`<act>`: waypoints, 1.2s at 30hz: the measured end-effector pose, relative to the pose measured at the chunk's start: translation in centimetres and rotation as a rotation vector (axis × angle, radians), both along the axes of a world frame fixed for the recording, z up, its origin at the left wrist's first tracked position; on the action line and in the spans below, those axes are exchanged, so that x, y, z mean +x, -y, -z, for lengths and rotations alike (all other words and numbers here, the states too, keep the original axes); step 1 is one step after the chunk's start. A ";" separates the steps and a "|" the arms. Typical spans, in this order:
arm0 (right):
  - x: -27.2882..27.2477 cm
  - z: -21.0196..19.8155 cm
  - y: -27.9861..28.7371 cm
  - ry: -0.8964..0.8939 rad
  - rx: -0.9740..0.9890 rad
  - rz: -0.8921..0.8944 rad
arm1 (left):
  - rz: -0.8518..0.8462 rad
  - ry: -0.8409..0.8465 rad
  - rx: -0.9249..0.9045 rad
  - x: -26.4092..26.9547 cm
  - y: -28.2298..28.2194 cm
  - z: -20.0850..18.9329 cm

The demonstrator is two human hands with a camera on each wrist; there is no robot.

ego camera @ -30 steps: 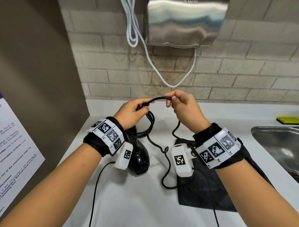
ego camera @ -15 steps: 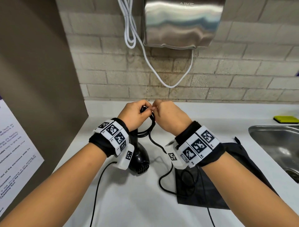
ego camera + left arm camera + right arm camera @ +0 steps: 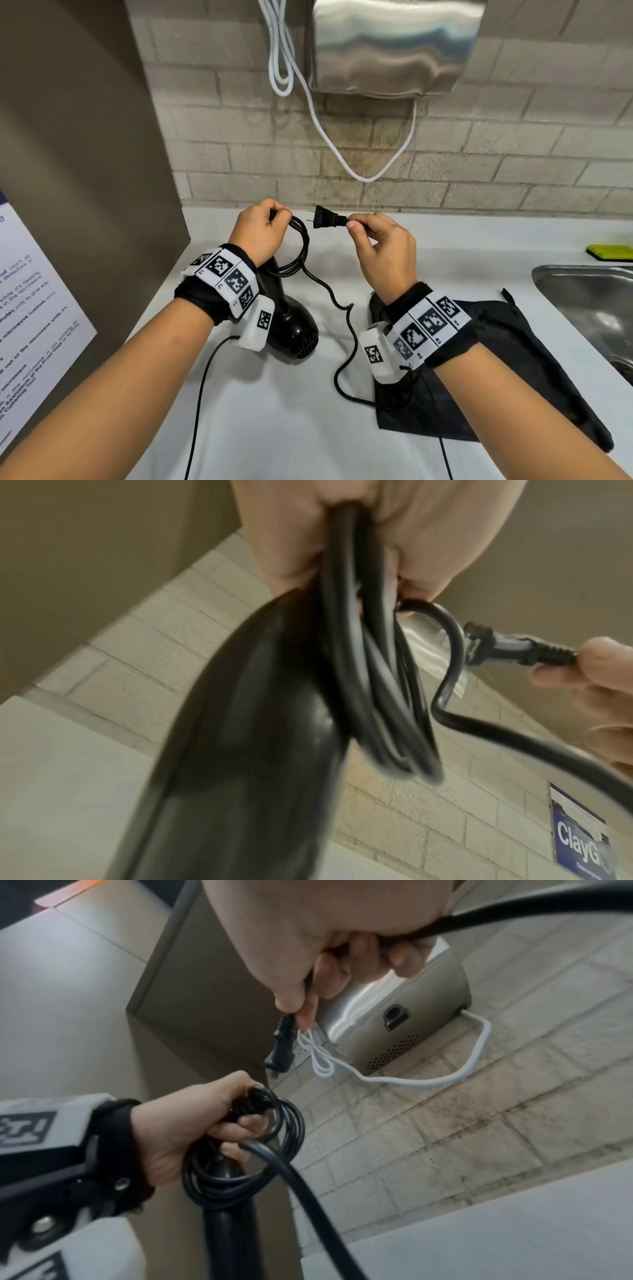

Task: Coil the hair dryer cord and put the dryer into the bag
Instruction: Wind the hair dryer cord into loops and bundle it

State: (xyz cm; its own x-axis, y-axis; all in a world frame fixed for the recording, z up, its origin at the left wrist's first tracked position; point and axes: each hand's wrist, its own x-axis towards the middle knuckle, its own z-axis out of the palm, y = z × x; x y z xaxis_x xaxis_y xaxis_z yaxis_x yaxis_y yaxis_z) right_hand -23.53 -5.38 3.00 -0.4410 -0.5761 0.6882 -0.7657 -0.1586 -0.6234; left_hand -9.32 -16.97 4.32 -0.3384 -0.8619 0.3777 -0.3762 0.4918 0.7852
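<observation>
The left hand (image 3: 261, 229) is clenched around the coiled loops of the black cord (image 3: 297, 247) together with the top of the hair dryer (image 3: 291, 325) handle. The dryer stands on the white counter (image 3: 274, 418), body down. The right hand (image 3: 383, 253) pinches the cord just behind the plug (image 3: 325, 219), which points toward the left hand. Slack cord trails down between the forearms to the counter. The black bag (image 3: 507, 370) lies flat beneath the right wrist. A steel sink (image 3: 589, 305) sits to the right, with a yellow-green sponge (image 3: 611, 252) behind it. A wall-mounted hand dryer (image 3: 394, 44) and its white cable (image 3: 318, 113) hang above.
</observation>
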 end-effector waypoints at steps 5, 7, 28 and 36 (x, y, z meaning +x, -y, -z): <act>0.0 0.6 0.7 0.029 0.063 -0.123 | 0.067 -0.029 0.067 0.0 0.4 0.0; -0.3 0.6 1.0 0.048 0.094 -0.151 | 0.095 -0.033 0.071 0.0 0.3 0.1; -0.2 -0.3 0.2 -0.332 0.378 -0.050 | 0.143 -0.074 0.085 -0.8 -0.6 -0.2; 1.7 0.7 2.2 0.146 0.291 -0.097 | 0.183 -0.010 -0.015 -1.8 -2.2 -0.2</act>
